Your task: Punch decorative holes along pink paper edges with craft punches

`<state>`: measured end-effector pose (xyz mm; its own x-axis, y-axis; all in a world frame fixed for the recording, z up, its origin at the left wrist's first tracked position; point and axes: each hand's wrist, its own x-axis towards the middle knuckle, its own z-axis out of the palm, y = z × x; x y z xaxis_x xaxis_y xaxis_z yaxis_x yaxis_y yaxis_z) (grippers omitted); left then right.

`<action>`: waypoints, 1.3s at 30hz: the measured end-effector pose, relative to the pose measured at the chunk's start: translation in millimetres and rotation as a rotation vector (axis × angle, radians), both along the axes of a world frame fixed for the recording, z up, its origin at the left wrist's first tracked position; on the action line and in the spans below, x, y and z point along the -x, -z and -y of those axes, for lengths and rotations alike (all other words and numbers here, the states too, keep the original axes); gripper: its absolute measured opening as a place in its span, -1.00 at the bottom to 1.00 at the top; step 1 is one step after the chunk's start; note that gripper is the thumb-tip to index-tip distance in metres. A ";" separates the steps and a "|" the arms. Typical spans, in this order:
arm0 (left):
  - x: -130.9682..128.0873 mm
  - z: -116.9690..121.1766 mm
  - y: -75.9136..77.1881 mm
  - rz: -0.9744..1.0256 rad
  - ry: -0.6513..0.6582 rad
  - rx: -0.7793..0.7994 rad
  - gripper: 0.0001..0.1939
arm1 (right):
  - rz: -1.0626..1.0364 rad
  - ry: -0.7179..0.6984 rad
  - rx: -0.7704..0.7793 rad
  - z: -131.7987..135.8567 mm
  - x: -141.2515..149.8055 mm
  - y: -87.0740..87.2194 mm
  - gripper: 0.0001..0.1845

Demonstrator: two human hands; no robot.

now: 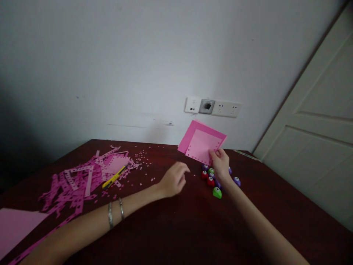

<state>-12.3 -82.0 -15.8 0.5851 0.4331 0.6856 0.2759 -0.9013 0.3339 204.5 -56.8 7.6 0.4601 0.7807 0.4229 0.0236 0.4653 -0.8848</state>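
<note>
Paper fills the right hand [221, 163]: its fingers pinch a pale pink square sheet with small holes punched along its edges [202, 145], backed by a deeper pink, larger square sheet [188, 139]. Both lean up and leftward from those fingers; being near square, they show me no clear long axis, though the pale sheet's lower edge slopes down toward the grip. The left hand [171, 180] hangs lower and to the left, apart from the paper, with the pale sheet's free corner above its fingertips. Its fingers curl loosely; I cannot tell whether anything is hidden inside.

Just below the right fingers, small red, green and purple plastic pieces with white eye-like spots [210, 181] cluster on the dark red-brown surface [193, 228]. I judge them off the line between left fingertips and corner. Well left of the left fingers I see a slim yellow cutter knife [115, 176] and a heap of punched pink paper strips [89, 182].
</note>
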 end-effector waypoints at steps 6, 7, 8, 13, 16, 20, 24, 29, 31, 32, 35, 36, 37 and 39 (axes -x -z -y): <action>-30.4 18.2 32.6 -0.650 0.182 0.139 -0.34 | -0.123 0.005 -0.020 4.4 -6.2 -0.5 -0.75; -34.1 12.1 34.4 -0.676 0.164 0.159 -0.33 | -0.135 0.002 -0.017 6.0 -4.9 0.6 -0.75; -36.8 5.1 35.2 -0.692 0.152 0.171 -0.33 | -0.145 -0.002 -0.012 7.7 -3.6 1.6 -0.75; -28.8 -32.3 38.0 -0.680 0.014 0.210 -0.38 | -0.170 -0.014 0.016 13.7 -2.1 4.7 -0.75; 0.4 -56.8 42.9 -0.614 -0.215 0.276 -0.36 | -0.167 -0.019 0.035 16.5 -4.6 5.3 -0.76; 55.9 -88.8 44.7 -0.592 -0.435 0.338 -0.33 | -0.163 -0.022 0.053 20.0 -7.0 4.8 -0.76; 88.1 -94.0 32.2 -0.608 -0.681 0.358 -0.26 | -0.159 -0.035 0.057 22.0 -7.1 2.9 -0.73; 64.8 -27.0 18.9 -0.648 -0.374 0.167 -0.29 | -0.150 -0.046 0.057 21.8 -4.5 0.5 -0.73; 52.6 1.8 21.5 -0.706 -0.151 0.133 -0.32 | -0.149 -0.054 0.059 21.9 -2.5 0.4 -0.74; 49.8 10.2 24.2 -0.734 -0.078 0.136 -0.34 | -0.148 -0.058 0.061 22.1 -1.5 0.7 -0.74; 59.2 3.3 33.1 -0.770 -0.125 0.182 -0.38 | -0.140 -0.074 0.080 24.0 1.3 4.2 -0.75; 67.7 -8.1 35.3 -0.755 -0.202 0.188 -0.39 | -0.134 -0.081 0.090 25.2 2.3 6.4 -0.75; 77.9 -21.9 36.4 -0.743 -0.299 0.209 -0.39 | -0.127 -0.090 0.102 26.7 3.4 8.9 -0.75; 99.5 -50.3 35.2 -0.722 -0.505 0.271 -0.40 | -0.105 -0.114 0.128 29.9 6.6 15.2 -0.76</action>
